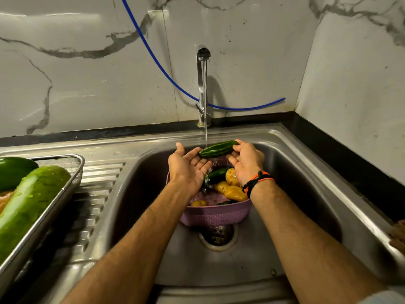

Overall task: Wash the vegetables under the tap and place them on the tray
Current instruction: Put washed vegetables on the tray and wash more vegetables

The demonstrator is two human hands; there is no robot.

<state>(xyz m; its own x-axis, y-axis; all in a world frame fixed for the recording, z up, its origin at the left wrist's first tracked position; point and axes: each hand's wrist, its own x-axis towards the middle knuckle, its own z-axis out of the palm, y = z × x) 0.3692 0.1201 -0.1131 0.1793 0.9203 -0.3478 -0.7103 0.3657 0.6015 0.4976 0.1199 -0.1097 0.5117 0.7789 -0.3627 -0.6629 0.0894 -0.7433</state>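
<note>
The fingers of the right hand (pixel 245 161) curl over the far end of a small dark-green striped cucumber (pixel 218 148), thumb beneath it, so that end is pinched. The fingers of the left hand (pixel 188 166) lie nearly straight and spread, palm up, with the near end of the cucumber resting on the fingertips; they cup it and do not close round it. The cucumber lies almost level over the steel sink basin (pixel 274 244), right under the thin stream from the tall chrome tap (pixel 202 88), and water runs off it into the round lilac plastic basket (pixel 215 216) below, which holds yellow-brown potatoes (pixel 235 193) and another dark cucumber (pixel 217 174).

The weak point, as I judge it, is the grip: wet skin, one end only pinched, the other merely propped. If the left palm drops away or the right fingers slacken, the cucumber would likely slide and fall into the basket or the basin, and need rinsing again. The carry to the rectangular steel mesh tray (pixel 72 172) on the draining bench at the left, where large pale-green gourds (pixel 30 207) already lie, crosses the sink rim; a loose hold there could drop it on the ribbed steel. The tray looks crowded near its edge, so a careless set-down might let it roll off.
</note>
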